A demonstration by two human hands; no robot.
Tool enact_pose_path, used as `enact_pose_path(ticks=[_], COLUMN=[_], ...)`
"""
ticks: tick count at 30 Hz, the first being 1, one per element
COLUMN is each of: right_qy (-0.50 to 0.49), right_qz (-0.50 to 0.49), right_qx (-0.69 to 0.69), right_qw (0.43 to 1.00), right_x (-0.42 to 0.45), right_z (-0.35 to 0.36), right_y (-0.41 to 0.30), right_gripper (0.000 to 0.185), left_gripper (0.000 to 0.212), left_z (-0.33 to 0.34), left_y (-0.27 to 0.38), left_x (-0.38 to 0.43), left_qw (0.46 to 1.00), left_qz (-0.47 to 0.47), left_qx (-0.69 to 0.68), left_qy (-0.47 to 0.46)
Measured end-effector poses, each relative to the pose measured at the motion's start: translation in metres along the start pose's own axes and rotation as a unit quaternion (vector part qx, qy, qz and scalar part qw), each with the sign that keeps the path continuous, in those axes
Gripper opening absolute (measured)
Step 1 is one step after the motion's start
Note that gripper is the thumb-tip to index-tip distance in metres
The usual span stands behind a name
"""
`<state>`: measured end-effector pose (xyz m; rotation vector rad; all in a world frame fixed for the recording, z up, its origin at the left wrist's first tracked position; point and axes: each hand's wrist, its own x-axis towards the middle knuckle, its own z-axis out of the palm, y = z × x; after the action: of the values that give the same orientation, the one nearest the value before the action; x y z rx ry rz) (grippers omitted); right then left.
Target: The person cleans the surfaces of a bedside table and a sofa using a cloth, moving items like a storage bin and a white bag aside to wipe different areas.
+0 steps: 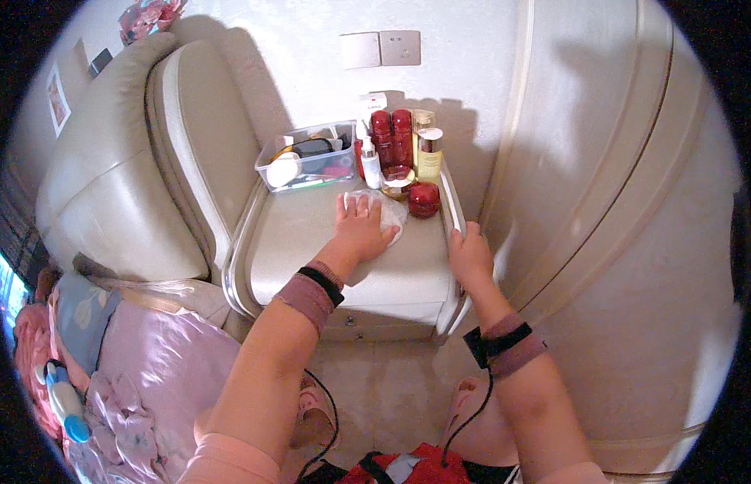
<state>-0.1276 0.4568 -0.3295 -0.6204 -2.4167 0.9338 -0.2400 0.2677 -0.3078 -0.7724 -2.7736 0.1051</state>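
Observation:
My left hand (361, 230) lies flat with spread fingers on a white cloth (392, 213), pressing it against the top of a cream nightstand (302, 242). My right hand (470, 251) is curled over the nightstand's raised right edge. Just behind the cloth stand a white pump bottle (370, 163), a round jar with a shiny lid (397, 180) and a red jar (424, 199). Farther back are red bottles (391, 139) and a yellowish bottle with a metallic cap (430, 156). A clear plastic bin (312, 181) holding small items sits at the back left.
A padded bed headboard (115, 181) and a bed with a pink sheet (169, 357) are on the left. Wall switch and socket plates (380, 49) are above the nightstand. A cream wardrobe door (593, 212) stands at right. Black cables hang near both forearms.

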Motion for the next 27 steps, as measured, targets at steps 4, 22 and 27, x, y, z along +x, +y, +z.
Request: enact_pose_path(ticks=[4,22,27], right_qy=[0.002,-0.014,0.001], right_qz=[-0.029,0.03,0.005], right_qx=[0.038,-0.017,0.014], right_qw=[0.999,0.999,1.0], right_x=[0.005,0.001,0.005], right_z=[-0.001,0.0,-0.004], right_y=[0.01,-0.006,0.004], right_gripper=[0.038,0.044,0.043], left_gripper=[0.072,0.077,0.074], left_z=[0.001,0.006,-0.003], left_y=[-0.05,-0.002,-0.002], left_x=[-0.01,0.014,0.004], left_qw=[0.999,0.999,0.999], left_qz=[0.044,-0.035,0.04], left_qx=[-0.014,0.01,-0.017], left_qy=[0.019,-0.031,0.004])
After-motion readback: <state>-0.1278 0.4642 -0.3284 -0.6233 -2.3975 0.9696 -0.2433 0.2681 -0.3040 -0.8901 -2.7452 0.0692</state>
